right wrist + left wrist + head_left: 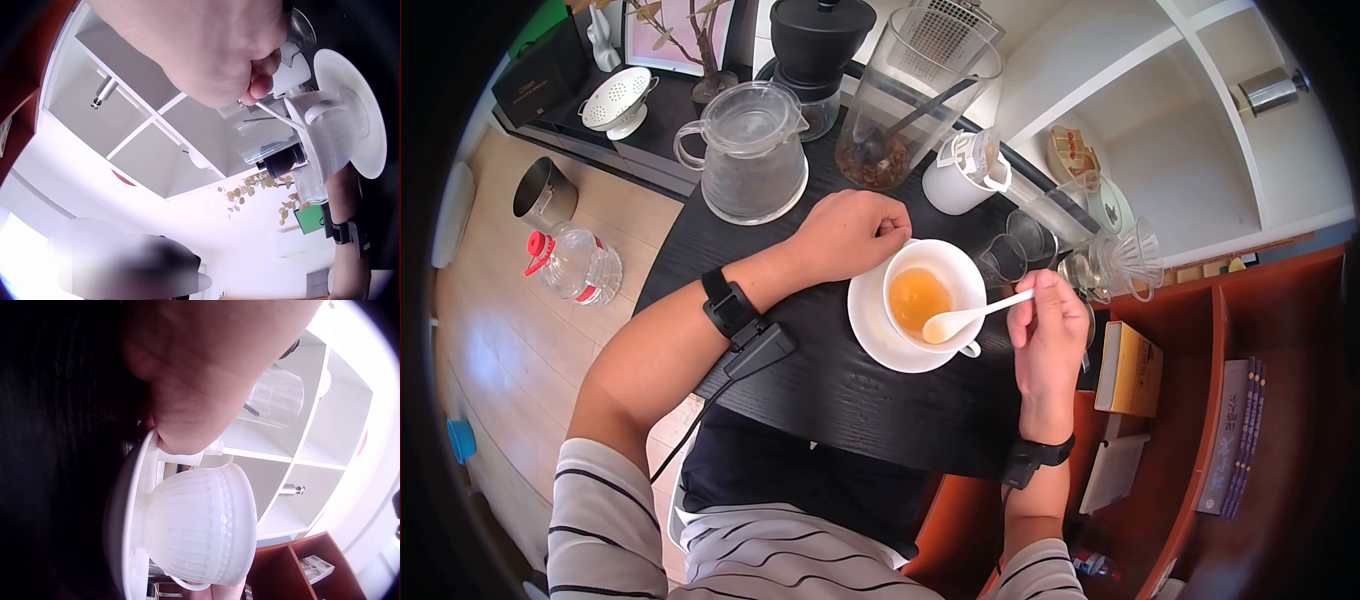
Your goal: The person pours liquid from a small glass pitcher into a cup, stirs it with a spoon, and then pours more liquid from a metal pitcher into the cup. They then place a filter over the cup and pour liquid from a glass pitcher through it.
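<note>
A white ribbed cup point(948, 262) of amber tea point(918, 297) stands on a white saucer point(870, 325) on the black table point(850, 390). My right hand point(1028, 300) pinches the handle of a white spoon point(975, 313), and the spoon's bowl lies in the tea at the cup's near rim. My left hand point(885, 228) is curled at the saucer's far-left rim, holding it beside the cup. The left wrist view shows the left hand point(194, 381) against the saucer point(125, 519) rim, above the cup point(200, 531). In the right wrist view the fingertips point(259, 84) pinch the spoon handle point(275, 115) over the cup point(325, 137).
Behind the cup stand a glass server point(750, 150), a tall glass jar point(905, 100) with beans and a scoop, a black grinder point(815, 45) and a white mug point(960, 175). Glass drippers point(1115, 260) lie to the right. Books point(1130, 370) sit on the orange shelf.
</note>
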Demonstrator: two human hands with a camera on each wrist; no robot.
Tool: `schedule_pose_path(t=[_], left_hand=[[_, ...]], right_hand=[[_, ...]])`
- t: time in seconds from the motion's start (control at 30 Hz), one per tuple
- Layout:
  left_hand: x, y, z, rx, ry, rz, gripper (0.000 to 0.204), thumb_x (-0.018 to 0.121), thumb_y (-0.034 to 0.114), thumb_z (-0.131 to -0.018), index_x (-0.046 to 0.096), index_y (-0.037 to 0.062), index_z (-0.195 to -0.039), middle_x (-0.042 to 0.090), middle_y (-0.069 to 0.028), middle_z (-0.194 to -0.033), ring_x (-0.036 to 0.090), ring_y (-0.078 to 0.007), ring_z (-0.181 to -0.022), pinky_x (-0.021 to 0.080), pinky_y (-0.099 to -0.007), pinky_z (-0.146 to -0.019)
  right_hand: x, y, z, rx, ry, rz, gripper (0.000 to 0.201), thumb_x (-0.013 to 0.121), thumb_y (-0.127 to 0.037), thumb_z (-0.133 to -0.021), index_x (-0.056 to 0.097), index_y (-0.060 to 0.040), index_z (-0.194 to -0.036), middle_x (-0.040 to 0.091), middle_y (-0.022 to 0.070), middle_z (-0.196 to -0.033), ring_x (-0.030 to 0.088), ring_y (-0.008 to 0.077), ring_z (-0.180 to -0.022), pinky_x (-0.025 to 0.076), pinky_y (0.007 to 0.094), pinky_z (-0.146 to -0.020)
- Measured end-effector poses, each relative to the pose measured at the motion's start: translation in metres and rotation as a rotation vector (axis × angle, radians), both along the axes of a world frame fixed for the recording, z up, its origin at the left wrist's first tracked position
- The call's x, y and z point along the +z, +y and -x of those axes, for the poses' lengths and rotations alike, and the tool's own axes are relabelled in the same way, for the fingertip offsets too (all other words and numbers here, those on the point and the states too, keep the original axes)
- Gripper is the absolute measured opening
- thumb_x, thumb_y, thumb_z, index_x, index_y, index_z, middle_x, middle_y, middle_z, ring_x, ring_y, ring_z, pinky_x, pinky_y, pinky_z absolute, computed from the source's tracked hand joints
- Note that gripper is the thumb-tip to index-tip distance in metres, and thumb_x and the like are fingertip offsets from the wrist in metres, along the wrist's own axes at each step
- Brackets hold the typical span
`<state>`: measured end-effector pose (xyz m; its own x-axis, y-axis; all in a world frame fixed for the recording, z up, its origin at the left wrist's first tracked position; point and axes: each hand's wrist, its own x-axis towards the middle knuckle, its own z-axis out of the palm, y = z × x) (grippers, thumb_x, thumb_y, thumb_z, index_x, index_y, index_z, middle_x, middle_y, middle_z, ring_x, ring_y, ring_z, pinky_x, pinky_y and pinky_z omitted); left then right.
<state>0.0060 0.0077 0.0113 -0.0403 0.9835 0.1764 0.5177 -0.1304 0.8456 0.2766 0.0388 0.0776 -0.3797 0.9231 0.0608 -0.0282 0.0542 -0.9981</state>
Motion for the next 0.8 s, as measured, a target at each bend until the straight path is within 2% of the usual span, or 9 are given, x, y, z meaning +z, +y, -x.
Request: schedule_pose_path(t=[0.17, 0.23, 0.3, 0.37, 0.43, 0.47, 0.53, 0.7, 0.8], left_hand=[[0.0, 0.0, 0.0, 0.002, 0.009, 0.011, 0.017, 0.066, 0.021, -0.09, 0.076, 0.0071, -0.089, 0.075, -0.0092, -0.078, 0.073, -0.0297, -0.075, 0.056, -0.0412, -0.07], [-0.004, 0.001, 0.0, -0.004, 0.027, -0.039, 0.017, 0.071, 0.021, -0.095, 0.077, 0.0053, -0.092, 0.073, -0.0062, -0.076, 0.068, -0.0166, -0.065, 0.052, -0.0312, -0.063], [-0.005, 0.002, 0.0, -0.004, 0.027, -0.038, 0.017, 0.071, 0.021, -0.095, 0.077, 0.0052, -0.092, 0.072, -0.0061, -0.075, 0.068, -0.0165, -0.065, 0.052, -0.031, -0.063], [-0.005, 0.002, 0.0, -0.004, 0.028, -0.038, 0.017, 0.071, 0.021, -0.095, 0.077, 0.0052, -0.092, 0.072, -0.006, -0.075, 0.068, -0.0164, -0.065, 0.052, -0.0308, -0.063], [-0.005, 0.001, 0.0, -0.007, 0.026, -0.042, 0.017, 0.071, 0.021, -0.095, 0.077, 0.0053, -0.092, 0.072, -0.006, -0.075, 0.067, -0.0161, -0.064, 0.052, -0.0306, -0.064], [-0.005, 0.001, 0.0, -0.007, 0.026, -0.042, 0.017, 0.071, 0.021, -0.095, 0.077, 0.0053, -0.092, 0.072, -0.006, -0.075, 0.067, -0.0161, -0.064, 0.052, -0.0306, -0.064], [-0.005, 0.002, 0.0, -0.008, 0.026, -0.05, 0.017, 0.071, 0.02, -0.095, 0.077, 0.0052, -0.092, 0.072, -0.0059, -0.075, 0.067, -0.0158, -0.064, 0.052, -0.0306, -0.064], [-0.007, 0.002, 0.0, -0.011, 0.019, -0.047, 0.017, 0.071, 0.02, -0.095, 0.077, 0.0048, -0.092, 0.073, -0.0057, -0.075, 0.067, -0.015, -0.065, 0.052, -0.0303, -0.063], [-0.007, 0.002, 0.0, -0.011, 0.018, -0.046, 0.017, 0.071, 0.02, -0.095, 0.077, 0.0047, -0.093, 0.073, -0.0055, -0.075, 0.067, -0.0142, -0.065, 0.052, -0.03, -0.063]], right_hand=[[0.006, 0.006, -0.006, -0.08, 0.087, -0.119, 0.034, 0.054, -0.027, -0.114, 0.067, -0.0022, -0.096, 0.053, -0.0015, -0.067, 0.045, 0.0062, -0.053, 0.034, 0.0216, -0.048], [0.007, 0.006, -0.007, -0.1, 0.081, -0.178, 0.034, 0.053, -0.027, -0.115, 0.065, -0.0021, -0.094, 0.052, -0.0011, -0.068, 0.045, 0.006, -0.055, 0.034, 0.0217, -0.049], [0.009, 0.003, -0.007, -0.18, 0.017, -0.369, 0.035, 0.052, -0.027, -0.115, 0.064, -0.0017, -0.093, 0.052, -0.0007, -0.069, 0.046, 0.0058, -0.056, 0.034, 0.0216, -0.05], [0.007, 0.0, -0.011, -0.163, 0.013, -0.428, 0.033, 0.053, -0.025, -0.115, 0.064, -0.0003, -0.095, 0.054, 0.0006, -0.071, 0.049, 0.0063, -0.058, 0.036, 0.0219, -0.052], [0.001, -0.002, -0.012, -0.18, -0.073, -0.683, 0.03, 0.055, -0.022, -0.113, 0.066, 0.002, -0.099, 0.059, 0.0032, -0.076, 0.053, 0.0077, -0.06, 0.038, 0.0224, -0.054], [-0.001, -0.002, -0.014, -0.181, -0.073, -0.683, 0.03, 0.055, -0.022, -0.113, 0.066, 0.002, -0.099, 0.059, 0.0032, -0.076, 0.053, 0.0077, -0.06, 0.038, 0.0224, -0.054], [-0.003, -0.002, -0.014, -0.125, -0.113, -0.854, 0.024, 0.058, -0.016, -0.111, 0.068, 0.0038, -0.103, 0.062, 0.0056, -0.08, 0.058, 0.0094, -0.062, 0.041, 0.0232, -0.056], [-0.003, -0.013, -0.001, -0.079, -0.153, -0.738, 0.015, 0.061, -0.008, -0.109, 0.071, 0.0038, -0.108, 0.067, 0.0068, -0.083, 0.062, 0.0094, -0.065, 0.047, 0.0228, -0.058], [-0.002, -0.018, 0.008, -0.05, -0.19, -0.445, 0.015, 0.065, -0.01, -0.107, 0.072, 0.0029, -0.111, 0.068, 0.0015, -0.076, 0.061, 0.006, -0.064, 0.048, 0.0213, -0.058]])
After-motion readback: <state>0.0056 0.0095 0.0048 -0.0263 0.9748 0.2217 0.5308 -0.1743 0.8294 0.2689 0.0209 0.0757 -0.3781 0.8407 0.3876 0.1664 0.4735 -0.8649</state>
